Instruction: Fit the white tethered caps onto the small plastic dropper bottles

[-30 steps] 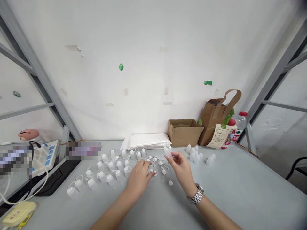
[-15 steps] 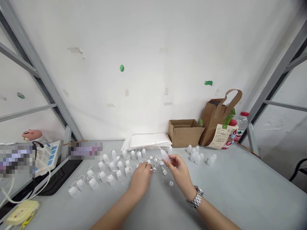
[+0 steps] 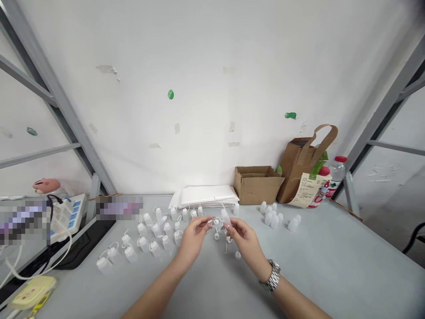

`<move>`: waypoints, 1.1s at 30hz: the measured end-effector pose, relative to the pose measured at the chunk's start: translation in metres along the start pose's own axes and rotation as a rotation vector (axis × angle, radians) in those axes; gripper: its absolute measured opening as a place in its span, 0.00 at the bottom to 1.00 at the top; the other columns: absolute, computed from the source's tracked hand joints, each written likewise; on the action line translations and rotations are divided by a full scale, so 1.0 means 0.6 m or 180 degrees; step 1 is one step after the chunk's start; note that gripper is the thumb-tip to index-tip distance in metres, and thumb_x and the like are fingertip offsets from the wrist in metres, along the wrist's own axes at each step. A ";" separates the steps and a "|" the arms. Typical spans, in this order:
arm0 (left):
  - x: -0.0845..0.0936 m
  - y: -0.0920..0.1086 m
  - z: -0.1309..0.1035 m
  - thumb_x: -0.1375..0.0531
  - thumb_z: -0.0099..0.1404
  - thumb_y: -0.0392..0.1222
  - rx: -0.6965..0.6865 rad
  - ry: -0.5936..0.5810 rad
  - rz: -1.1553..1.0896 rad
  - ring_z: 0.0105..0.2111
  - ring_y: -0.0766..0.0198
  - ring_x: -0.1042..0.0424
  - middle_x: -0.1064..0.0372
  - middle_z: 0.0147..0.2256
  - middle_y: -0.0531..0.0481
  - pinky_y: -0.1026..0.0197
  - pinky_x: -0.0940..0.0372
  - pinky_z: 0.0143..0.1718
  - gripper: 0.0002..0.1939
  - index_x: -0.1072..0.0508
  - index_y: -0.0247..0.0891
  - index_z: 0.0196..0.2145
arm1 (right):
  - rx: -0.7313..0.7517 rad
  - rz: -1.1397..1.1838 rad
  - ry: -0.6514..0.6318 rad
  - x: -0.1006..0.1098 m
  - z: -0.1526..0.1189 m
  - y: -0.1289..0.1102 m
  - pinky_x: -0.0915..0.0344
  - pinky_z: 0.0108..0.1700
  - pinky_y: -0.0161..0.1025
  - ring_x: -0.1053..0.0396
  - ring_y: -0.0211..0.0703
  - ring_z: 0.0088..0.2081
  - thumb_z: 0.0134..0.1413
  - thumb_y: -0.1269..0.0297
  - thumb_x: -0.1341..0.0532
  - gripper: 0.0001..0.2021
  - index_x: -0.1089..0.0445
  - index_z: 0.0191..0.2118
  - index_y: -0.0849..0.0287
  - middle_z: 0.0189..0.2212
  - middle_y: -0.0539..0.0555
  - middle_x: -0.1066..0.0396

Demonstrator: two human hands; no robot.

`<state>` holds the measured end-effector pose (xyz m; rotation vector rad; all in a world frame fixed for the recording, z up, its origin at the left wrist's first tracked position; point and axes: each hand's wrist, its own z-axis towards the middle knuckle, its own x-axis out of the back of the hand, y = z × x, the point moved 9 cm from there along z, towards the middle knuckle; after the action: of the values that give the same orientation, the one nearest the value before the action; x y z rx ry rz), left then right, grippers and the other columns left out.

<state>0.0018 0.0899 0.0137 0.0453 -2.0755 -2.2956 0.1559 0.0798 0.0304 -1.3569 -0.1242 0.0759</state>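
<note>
My right hand (image 3: 245, 239), with a metal watch on its wrist, pinches a small translucent bottle (image 3: 226, 217) that stands roughly upright with a thin strap at its top. Close to its left, my left hand (image 3: 195, 235) has its thumb and fingertips together on a small white piece, too small to make out clearly. Between and below the hands lie several loose white caps (image 3: 217, 236). Rows of small white bottles with strapped caps (image 3: 154, 248) stand to the left of my left hand. Several bottles without caps (image 3: 274, 220) are at the right.
A stack of white packets (image 3: 206, 196) lies against the wall beside an open cardboard box (image 3: 257, 190). Behind at right are a paper bag (image 3: 295, 164) and drink bottles (image 3: 337, 170). A power strip (image 3: 71, 217) and cables lie at far left.
My left hand has lifted from the loose caps and closed its fingertips on a small piece. The bottle in my right hand is more upright. The view has shifted slightly.
</note>
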 end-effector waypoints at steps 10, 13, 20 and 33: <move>-0.029 -0.032 -0.009 0.35 0.50 0.36 0.0955 -0.0229 -0.2395 0.33 0.66 0.30 0.28 0.32 0.49 0.64 0.36 0.38 0.08 0.26 0.36 0.30 | -0.0450 0.0143 -0.0890 -0.061 -0.015 0.029 0.43 0.26 0.34 0.38 0.35 0.20 0.48 0.46 0.42 0.20 0.32 0.27 0.61 0.23 0.50 0.32; -0.033 -0.025 -0.011 0.35 0.51 0.39 0.0848 -0.0375 -0.2193 0.32 0.66 0.31 0.29 0.31 0.50 0.64 0.37 0.37 0.07 0.27 0.36 0.30 | -0.0513 0.0169 -0.0810 -0.058 -0.016 0.029 0.42 0.26 0.34 0.38 0.35 0.21 0.46 0.46 0.41 0.19 0.32 0.26 0.61 0.22 0.49 0.33; -0.023 -0.008 -0.010 0.36 0.51 0.46 0.0494 -0.0269 -0.1500 0.35 0.64 0.32 0.28 0.32 0.50 0.60 0.40 0.43 0.11 0.27 0.37 0.30 | -0.0485 0.0139 -0.0552 -0.049 -0.017 0.019 0.40 0.28 0.36 0.37 0.37 0.23 0.43 0.47 0.38 0.18 0.30 0.27 0.60 0.22 0.49 0.33; -0.015 -0.024 -0.010 0.31 0.41 0.43 0.0754 -0.0045 -0.1543 0.36 0.60 0.30 0.27 0.29 0.48 0.57 0.41 0.45 0.13 0.28 0.35 0.23 | -0.0003 -0.0674 0.0008 -0.024 -0.024 0.005 0.41 0.31 0.36 0.40 0.38 0.26 0.44 0.58 0.37 0.09 0.32 0.28 0.59 0.23 0.48 0.36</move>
<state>0.0106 0.0859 -0.0013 0.6047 -2.5623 -2.2547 0.1435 0.0649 0.0240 -1.3376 -0.2649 -0.1037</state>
